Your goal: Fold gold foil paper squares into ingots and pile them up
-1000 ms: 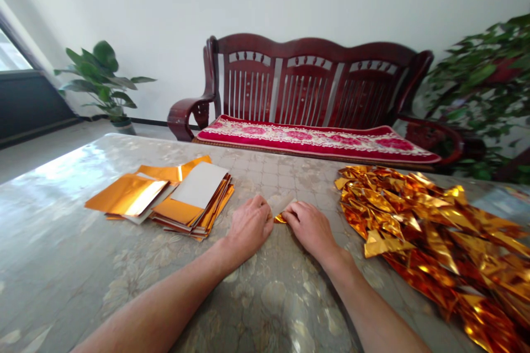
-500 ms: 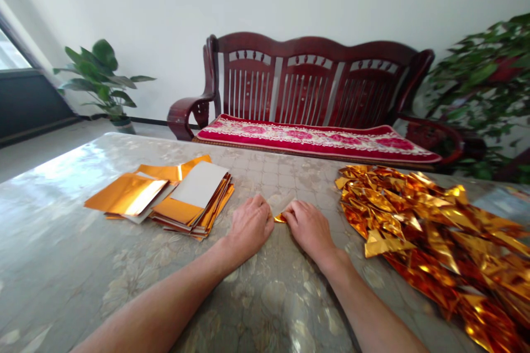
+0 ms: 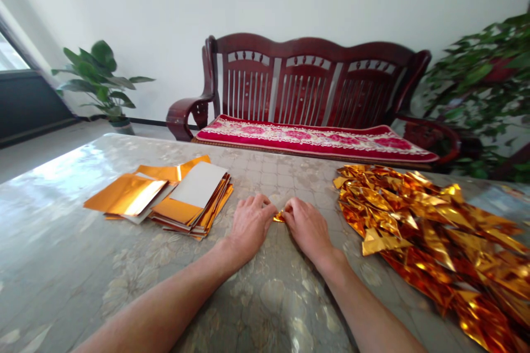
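Between my two hands, at the middle of the table, is a small piece of gold foil paper, mostly covered by my fingers. My left hand pinches its left end, thumb and forefinger close together. From the other side my right hand grips the right end with curled fingers. To the left lies a stack of gold foil sheets, a pale backing side up on top. A big heap of folded gold foil pieces spreads on the right.
The table has a glossy patterned cover. Behind it stands a dark red wooden bench with a red floral seat cover. A potted plant is at the far left, and leafy greenery at the right.
The foil paper between my hands now shows less of its pale side and looks smaller. My left fingers have loosened and shifted slightly; my right hand is nearly in place.
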Tool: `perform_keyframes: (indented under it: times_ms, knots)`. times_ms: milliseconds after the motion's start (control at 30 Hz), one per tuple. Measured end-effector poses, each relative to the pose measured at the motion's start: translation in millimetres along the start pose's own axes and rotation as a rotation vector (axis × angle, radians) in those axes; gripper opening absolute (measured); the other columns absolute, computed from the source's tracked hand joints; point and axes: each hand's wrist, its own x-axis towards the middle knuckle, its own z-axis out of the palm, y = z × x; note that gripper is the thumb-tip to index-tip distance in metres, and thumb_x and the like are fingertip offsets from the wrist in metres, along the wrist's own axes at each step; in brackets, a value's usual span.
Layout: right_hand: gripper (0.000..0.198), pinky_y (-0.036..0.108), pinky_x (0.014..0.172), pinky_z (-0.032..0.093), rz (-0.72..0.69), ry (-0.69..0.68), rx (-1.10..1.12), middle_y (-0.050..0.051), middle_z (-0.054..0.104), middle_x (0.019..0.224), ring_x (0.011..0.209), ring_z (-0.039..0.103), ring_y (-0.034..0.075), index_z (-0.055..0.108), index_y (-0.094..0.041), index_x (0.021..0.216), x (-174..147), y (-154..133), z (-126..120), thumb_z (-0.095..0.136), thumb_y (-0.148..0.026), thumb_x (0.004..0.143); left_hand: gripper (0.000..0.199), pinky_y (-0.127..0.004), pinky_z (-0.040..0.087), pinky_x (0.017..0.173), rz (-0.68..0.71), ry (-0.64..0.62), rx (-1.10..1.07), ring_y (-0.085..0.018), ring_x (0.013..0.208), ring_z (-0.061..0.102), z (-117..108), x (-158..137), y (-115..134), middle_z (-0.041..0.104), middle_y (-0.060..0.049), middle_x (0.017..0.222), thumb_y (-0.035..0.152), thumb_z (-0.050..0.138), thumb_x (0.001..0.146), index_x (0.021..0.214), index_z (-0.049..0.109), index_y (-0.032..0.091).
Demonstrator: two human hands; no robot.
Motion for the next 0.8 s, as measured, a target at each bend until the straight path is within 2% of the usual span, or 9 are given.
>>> perform_keyframes:
  times_ms: [167, 400, 567, 800]
  knots:
    - [0.006, 0.03, 0.07, 0.034, 0.005, -0.002, -0.023, 0.002, 0.067, 0.089, 0.087, 0.06, 0.021, 0.057, -0.023, 0.091, -2, 0, 2, 0.057, -0.029, 0.094, 0.017, -0.039, 0.039, 0.086, 0.152, -0.075, 0.114, -0.024, 0.097, 0.056, 1, -6, 3, 0.065, -0.006, 0.098, 0.021, 0.052, 0.095, 0.097, 0.069, 0.023]
    - [0.014, 0.034, 0.077, 0.034, 0.007, 0.03, -0.068, 0.006, 0.067, 0.097, 0.092, 0.056, 0.025, 0.057, -0.023, 0.096, -11, -11, -2, 0.056, -0.037, 0.094, 0.017, -0.037, 0.041, 0.083, 0.152, -0.124, 0.197, -0.024, 0.096, 0.057, 1, -13, 12, 0.064, -0.008, 0.1, 0.017, 0.049, 0.096, 0.103, 0.064, 0.019]
    - [0.009, 0.035, 0.077, 0.033, 0.052, 0.005, -0.077, 0.007, 0.066, 0.099, 0.094, 0.055, 0.025, 0.057, -0.023, 0.098, -14, -11, -4, 0.052, -0.029, 0.094, 0.017, -0.039, 0.043, 0.081, 0.186, -0.123, 0.226, -0.026, 0.095, 0.057, 3, -13, 11, 0.063, -0.008, 0.099, 0.016, 0.049, 0.095, 0.103, 0.064, 0.017]
    - [0.01, 0.033, 0.076, 0.033, 0.061, -0.008, -0.015, 0.005, 0.066, 0.101, 0.095, 0.055, 0.024, 0.057, -0.023, 0.1, -11, -2, -4, 0.05, -0.022, 0.094, 0.018, -0.039, 0.042, 0.08, 0.228, -0.116, 0.206, -0.026, 0.092, 0.056, 1, -14, 8, 0.062, -0.008, 0.097, 0.013, 0.047, 0.094, 0.1, 0.064, 0.017]
